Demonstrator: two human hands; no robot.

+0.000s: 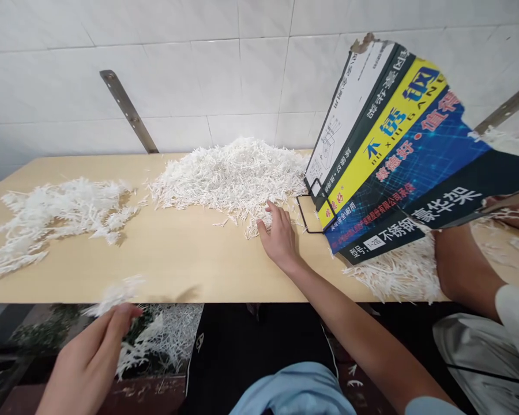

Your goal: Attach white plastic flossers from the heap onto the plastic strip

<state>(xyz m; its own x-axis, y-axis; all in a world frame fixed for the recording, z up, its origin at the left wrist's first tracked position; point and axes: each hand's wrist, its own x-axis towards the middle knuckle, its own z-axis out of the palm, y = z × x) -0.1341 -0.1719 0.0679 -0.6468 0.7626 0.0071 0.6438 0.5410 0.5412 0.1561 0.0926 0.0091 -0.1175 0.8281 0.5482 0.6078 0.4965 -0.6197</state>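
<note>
Just beyond the spread fingers of the right hand [281,236] sits a big heap of loose white bits [233,173], so plenty looks done, I'd say. Left hand [89,351] has thumb and finger pinched on a blurry white sprig [116,293]; past those fingers, a pile of branchy clusters [64,210] seems left over.

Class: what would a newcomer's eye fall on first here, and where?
The blue-and-yellow printed cardboard stands out first, tilted on the right side of the table. Next comes the big heap of white strands by the tiled wall, the right hand at its near edge.
</note>
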